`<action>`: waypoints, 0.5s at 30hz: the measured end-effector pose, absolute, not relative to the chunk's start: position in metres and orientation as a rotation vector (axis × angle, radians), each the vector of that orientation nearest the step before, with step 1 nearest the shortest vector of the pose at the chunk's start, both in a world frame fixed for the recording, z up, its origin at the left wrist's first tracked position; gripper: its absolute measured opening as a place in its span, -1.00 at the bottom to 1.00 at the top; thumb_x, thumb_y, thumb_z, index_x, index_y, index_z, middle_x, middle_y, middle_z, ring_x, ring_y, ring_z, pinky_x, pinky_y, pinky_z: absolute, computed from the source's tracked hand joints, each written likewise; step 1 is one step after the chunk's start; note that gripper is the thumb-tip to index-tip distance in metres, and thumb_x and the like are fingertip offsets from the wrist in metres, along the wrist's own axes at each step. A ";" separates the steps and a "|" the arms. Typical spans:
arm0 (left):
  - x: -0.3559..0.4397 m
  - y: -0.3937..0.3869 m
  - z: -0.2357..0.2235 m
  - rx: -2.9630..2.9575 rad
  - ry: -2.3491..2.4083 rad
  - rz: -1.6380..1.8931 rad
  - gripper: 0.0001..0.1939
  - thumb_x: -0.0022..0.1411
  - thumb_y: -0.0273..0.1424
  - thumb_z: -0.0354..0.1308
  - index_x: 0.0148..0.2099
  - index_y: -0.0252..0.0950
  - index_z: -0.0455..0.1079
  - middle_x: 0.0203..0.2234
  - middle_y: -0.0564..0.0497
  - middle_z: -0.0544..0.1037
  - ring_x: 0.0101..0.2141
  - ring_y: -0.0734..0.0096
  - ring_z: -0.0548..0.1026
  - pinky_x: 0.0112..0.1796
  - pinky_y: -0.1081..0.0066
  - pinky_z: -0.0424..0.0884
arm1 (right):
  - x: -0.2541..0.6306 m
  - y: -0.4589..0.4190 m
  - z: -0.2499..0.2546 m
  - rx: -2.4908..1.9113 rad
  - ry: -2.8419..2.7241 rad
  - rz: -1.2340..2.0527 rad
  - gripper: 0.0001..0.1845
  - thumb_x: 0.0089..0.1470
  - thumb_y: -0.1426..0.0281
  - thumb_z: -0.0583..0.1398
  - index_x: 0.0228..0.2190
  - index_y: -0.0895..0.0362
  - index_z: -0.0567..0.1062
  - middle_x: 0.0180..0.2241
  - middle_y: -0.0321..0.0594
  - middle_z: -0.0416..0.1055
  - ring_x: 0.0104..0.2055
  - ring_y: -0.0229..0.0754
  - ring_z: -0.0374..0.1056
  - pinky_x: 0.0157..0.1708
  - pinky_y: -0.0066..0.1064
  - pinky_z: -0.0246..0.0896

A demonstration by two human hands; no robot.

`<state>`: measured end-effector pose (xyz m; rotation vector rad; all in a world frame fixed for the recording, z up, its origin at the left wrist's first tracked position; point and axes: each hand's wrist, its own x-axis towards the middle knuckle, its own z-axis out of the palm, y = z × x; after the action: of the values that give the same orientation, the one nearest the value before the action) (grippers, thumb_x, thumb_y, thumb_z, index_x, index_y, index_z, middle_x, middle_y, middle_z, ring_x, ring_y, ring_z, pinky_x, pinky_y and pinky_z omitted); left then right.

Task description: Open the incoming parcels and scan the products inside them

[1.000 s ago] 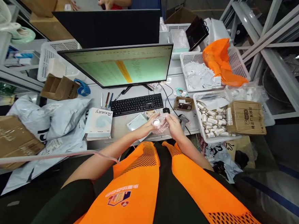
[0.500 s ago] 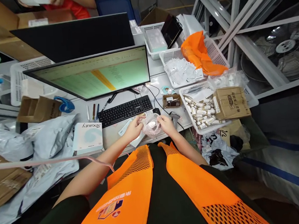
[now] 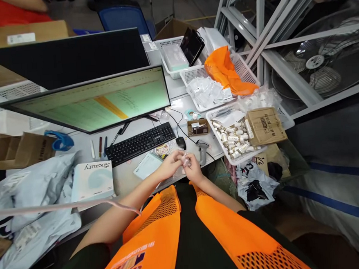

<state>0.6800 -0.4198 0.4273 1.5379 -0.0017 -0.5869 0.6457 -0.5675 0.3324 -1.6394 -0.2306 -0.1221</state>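
Note:
My left hand (image 3: 170, 165) and my right hand (image 3: 194, 169) meet over the near edge of the desk. Their fingers are closed around a crumpled clear plastic bag (image 3: 186, 161), bunched between the fingertips. Whatever is inside the bag is mostly covered by the fingers. Just left of my left hand lies a flat pale-blue box (image 3: 147, 165). To the right of my right hand stands a grey barcode scanner (image 3: 203, 151). A black mouse (image 3: 180, 142) sits just beyond the hands, beside the black keyboard (image 3: 141, 143).
A lit monitor (image 3: 88, 104) stands behind the keyboard. White baskets (image 3: 244, 158) at the right hold small labelled vials and a cardboard box (image 3: 265, 125). At the left are a "beauty" box (image 3: 92, 180) and grey mailing bags (image 3: 38, 181). A metal frame (image 3: 292, 73) rises at the right.
My hands have come closer together, and the plastic bag spread between them is now gathered up small. The whole view has shifted a little, with the desk items appearing further left.

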 end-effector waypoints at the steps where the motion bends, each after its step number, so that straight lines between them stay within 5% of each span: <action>1: 0.679 -0.416 0.426 1.586 0.000 -0.576 -0.68 0.08 -0.27 0.31 -0.13 -0.29 0.43 -0.47 0.05 0.57 -0.38 0.33 0.52 -0.24 0.34 0.44 | 0.648 -0.566 0.333 -1.643 -0.247 -0.110 -0.84 0.16 0.35 0.17 -0.19 0.05 0.34 -0.17 -0.12 0.47 -0.09 -0.03 0.46 -0.01 -0.14 0.43; 7: 0.652 -0.399 0.418 1.749 0.159 0.022 -0.67 0.04 -0.17 0.42 -0.26 -0.27 0.48 -0.44 0.03 0.51 -0.44 0.39 0.47 -0.35 0.39 0.45 | 0.662 -0.551 0.359 -1.656 -0.402 0.007 -0.94 0.13 0.37 0.19 -0.30 0.04 0.40 -0.18 -0.13 0.51 -0.06 -0.07 0.47 0.04 -0.22 0.41; 11: 0.648 -0.383 0.422 1.649 0.263 0.427 -0.61 -0.01 -0.15 0.50 -0.34 -0.22 0.39 -0.37 0.04 0.46 -0.35 0.40 0.47 -0.31 0.42 0.45 | 0.670 -0.542 0.388 -1.607 -0.511 0.104 -0.80 -0.01 0.46 0.15 -0.29 0.02 0.45 -0.13 -0.15 0.53 0.02 -0.05 0.47 0.11 -0.19 0.38; 15: 0.656 -0.356 0.438 1.601 0.218 0.178 -0.33 -0.11 0.02 0.54 -0.03 -0.17 0.45 -0.04 -0.10 0.53 -0.01 0.17 0.53 -0.06 0.31 0.52 | 0.680 -0.535 0.419 -1.466 -0.400 0.037 -0.84 0.05 0.41 0.12 -0.28 0.02 0.43 -0.17 -0.17 0.54 -0.07 -0.06 0.48 0.03 -0.20 0.43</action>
<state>0.6563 -0.3558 0.4380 1.6011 0.2182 0.1784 0.6805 -0.5350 0.4190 -1.4655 -0.3997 0.0367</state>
